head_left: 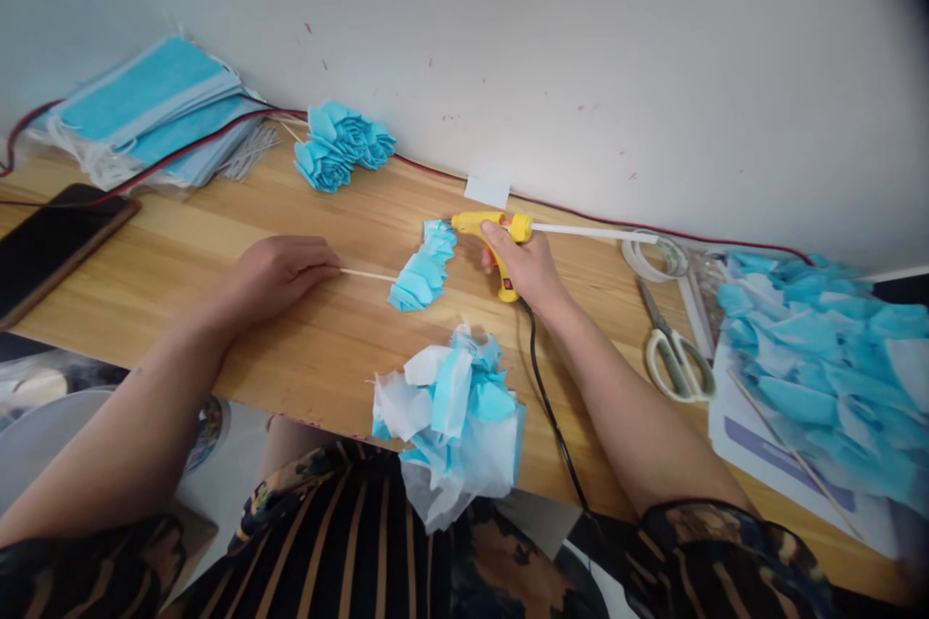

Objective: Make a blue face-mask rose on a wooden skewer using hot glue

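My left hand [290,271] is closed on a thin wooden stick [367,275] held low over the table. On the stick's far end sits a blue pleated flower [421,273]. In my right hand [524,261] is a yellow hot glue gun [483,224] with a long white glue stick [591,232] out of its back. The gun's nozzle is at the flower's upper edge; whether they touch I cannot tell. Nearer to me, a loose heap of blue and white fabric pieces [457,406] hangs over the table's front edge.
Finished blue flowers [338,145] lie at the back, beside stacked face masks [160,106]. A phone [58,242] is at left. Scissors [674,358], a tape roll [653,259] and a big pile of blue pieces [827,358] are at right. A black cord [541,387] trails from the gun.
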Available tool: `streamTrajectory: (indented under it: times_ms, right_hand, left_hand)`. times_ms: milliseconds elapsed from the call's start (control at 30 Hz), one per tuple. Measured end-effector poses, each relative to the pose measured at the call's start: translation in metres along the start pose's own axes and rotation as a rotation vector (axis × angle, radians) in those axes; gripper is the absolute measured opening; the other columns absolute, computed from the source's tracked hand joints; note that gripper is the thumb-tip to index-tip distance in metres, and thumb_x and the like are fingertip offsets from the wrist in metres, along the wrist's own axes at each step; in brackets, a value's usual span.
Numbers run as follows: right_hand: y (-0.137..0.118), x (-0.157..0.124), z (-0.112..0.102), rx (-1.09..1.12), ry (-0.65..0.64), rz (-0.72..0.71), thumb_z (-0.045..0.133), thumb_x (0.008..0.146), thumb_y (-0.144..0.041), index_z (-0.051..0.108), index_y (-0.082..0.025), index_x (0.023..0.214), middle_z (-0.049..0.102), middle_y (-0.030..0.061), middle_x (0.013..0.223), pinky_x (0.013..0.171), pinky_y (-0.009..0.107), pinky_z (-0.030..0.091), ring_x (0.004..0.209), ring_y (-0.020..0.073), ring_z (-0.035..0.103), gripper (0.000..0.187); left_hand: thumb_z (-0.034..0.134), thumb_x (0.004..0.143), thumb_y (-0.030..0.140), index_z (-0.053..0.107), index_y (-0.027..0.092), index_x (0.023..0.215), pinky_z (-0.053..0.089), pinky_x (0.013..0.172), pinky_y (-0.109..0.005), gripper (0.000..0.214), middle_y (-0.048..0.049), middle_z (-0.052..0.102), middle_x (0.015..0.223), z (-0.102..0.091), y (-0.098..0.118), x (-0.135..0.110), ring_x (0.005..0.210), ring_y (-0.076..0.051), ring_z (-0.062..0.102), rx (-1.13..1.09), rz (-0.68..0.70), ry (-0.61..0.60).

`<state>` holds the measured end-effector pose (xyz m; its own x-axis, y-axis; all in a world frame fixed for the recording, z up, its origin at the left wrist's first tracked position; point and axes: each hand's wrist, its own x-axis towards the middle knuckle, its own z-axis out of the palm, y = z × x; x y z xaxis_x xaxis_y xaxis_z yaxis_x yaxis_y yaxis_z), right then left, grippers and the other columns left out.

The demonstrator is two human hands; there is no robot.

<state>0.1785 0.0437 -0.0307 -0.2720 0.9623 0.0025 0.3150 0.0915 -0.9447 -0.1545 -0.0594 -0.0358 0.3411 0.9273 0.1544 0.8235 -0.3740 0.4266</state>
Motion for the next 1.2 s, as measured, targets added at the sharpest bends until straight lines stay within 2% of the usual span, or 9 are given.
streamTrajectory:
  times_ms: [467, 667, 967, 1200]
  right_hand:
    - [-0.001, -0.002, -0.003, -0.007, 0.003, 0.022, 0.067, 0.08, -0.076, 0.059, -0.021, 0.061, 0.057, -0.0009, 0.048, 0.038, 0.021, 0.035, 0.042, 0.0093, 0.05, 0.06]
    - [0.003, -0.001, -0.003, 0.002, -0.008, 0.014, 0.067, 0.081, -0.075, 0.059, -0.021, 0.061, 0.058, -0.0006, 0.049, 0.04, 0.022, 0.039, 0.043, 0.0094, 0.05, 0.059]
    - [0.004, -0.002, -0.006, -0.063, -0.007, 0.01, 0.067, 0.083, -0.072, 0.059, -0.02, 0.058, 0.058, 0.0002, 0.049, 0.039, 0.023, 0.036, 0.042, 0.0095, 0.049, 0.058]
    - [0.0, -0.004, -0.011, -0.148, -0.018, -0.013, 0.066, 0.087, -0.063, 0.061, -0.019, 0.053, 0.061, 0.0021, 0.051, 0.047, 0.022, 0.043, 0.048, 0.0107, 0.055, 0.055]
  left_hand:
    - [0.04, 0.105, 0.043, 0.068, 0.019, 0.09, 0.047, 0.076, -0.029, 0.04, -0.0071, 0.073, 0.09, -0.001, 0.001, 0.001, 0.082, -0.02, 0.067, -0.002, 0.017, 0.009]
    - [0.041, 0.105, 0.042, 0.067, 0.019, 0.09, 0.047, 0.075, -0.028, 0.038, -0.0068, 0.074, 0.092, -0.001, 0.001, 0.0, 0.081, -0.019, 0.067, 0.008, 0.017, 0.003]
    - [0.041, 0.106, 0.042, 0.069, 0.02, 0.092, 0.047, 0.076, -0.028, 0.038, -0.0066, 0.074, 0.094, -0.001, 0.0, -0.001, 0.084, -0.019, 0.067, 0.016, 0.017, -0.001]
    - [0.041, 0.106, 0.044, 0.068, 0.02, 0.09, 0.046, 0.074, -0.029, 0.04, -0.0068, 0.074, 0.091, 0.001, -0.001, 0.0, 0.08, -0.019, 0.066, 0.01, 0.026, 0.017]
